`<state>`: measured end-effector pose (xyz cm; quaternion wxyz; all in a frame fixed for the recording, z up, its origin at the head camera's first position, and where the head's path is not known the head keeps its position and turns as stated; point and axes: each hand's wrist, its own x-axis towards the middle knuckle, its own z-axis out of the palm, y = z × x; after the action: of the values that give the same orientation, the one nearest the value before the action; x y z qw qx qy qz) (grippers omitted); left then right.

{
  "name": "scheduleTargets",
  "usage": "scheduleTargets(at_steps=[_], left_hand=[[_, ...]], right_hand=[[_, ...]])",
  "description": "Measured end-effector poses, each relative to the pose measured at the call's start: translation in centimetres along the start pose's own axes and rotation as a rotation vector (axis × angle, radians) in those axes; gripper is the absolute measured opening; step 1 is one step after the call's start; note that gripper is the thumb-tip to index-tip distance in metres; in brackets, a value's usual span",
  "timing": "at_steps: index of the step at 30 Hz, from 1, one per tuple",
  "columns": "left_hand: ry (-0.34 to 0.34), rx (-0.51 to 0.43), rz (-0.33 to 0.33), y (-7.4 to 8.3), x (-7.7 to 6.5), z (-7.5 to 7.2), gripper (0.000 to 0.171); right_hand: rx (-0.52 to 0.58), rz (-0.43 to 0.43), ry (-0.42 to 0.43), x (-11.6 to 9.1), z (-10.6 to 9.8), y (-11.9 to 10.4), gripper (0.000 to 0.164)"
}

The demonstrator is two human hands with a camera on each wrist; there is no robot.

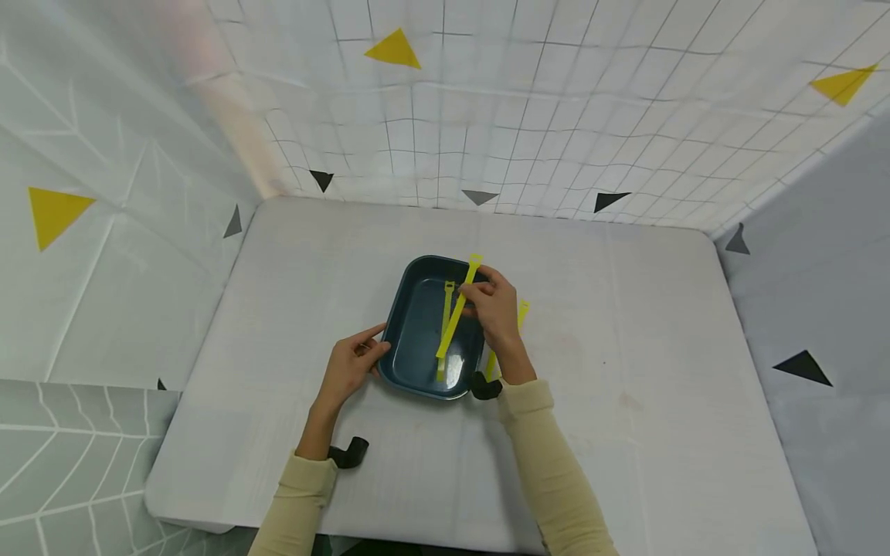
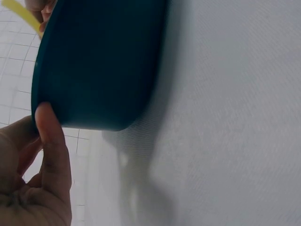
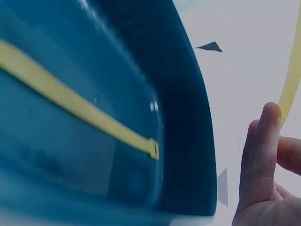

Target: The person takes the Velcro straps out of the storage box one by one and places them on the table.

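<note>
In the head view a dark blue rectangular tray [image 1: 413, 332] sits on the table, its rim pinched at the left side by my left hand [image 1: 348, 371]. The left wrist view shows fingers against the tray's outer wall [image 2: 103, 66]. Over the tray's right side my right hand [image 1: 498, 313] pinches a flat yellow strap [image 1: 459, 310] with a slotted head, like a cable tie. A second yellow strap [image 3: 80, 108] lies on the tray floor. Another yellow strap [image 1: 523, 312], partly hidden by the right hand and wrist, lies right of the tray.
A white cloth covers the table [image 1: 647, 332]. Dark wrist-worn devices stick out near the left wrist [image 1: 350, 453] and right wrist [image 1: 485, 386]. Behind stands a white grid-patterned curtain [image 1: 501, 100] with yellow, black and grey triangles.
</note>
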<state>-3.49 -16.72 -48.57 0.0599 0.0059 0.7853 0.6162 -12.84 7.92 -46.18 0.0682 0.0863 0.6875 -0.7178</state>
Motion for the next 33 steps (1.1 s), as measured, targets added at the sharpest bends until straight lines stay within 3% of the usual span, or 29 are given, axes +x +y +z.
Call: scheduleTargets(at_steps=[6,14,33], left_hand=[[0.002,0.007,-0.003,1.2,-0.3,-0.1,0.040],[0.008,0.012,-0.010,1.3,-0.5,-0.2,0.040],[0.004,0.010,-0.001,1.1,-0.6,0.1,0.040]], right_hand=[[-0.007,0.020,0.033,0.1,-1.7,0.3,0.055],[-0.052,0.055,0.081,-0.2,-2.9,0.6,0.054],[-0.064,0.061,0.077,-1.2,-4.8,1.2,0.054]])
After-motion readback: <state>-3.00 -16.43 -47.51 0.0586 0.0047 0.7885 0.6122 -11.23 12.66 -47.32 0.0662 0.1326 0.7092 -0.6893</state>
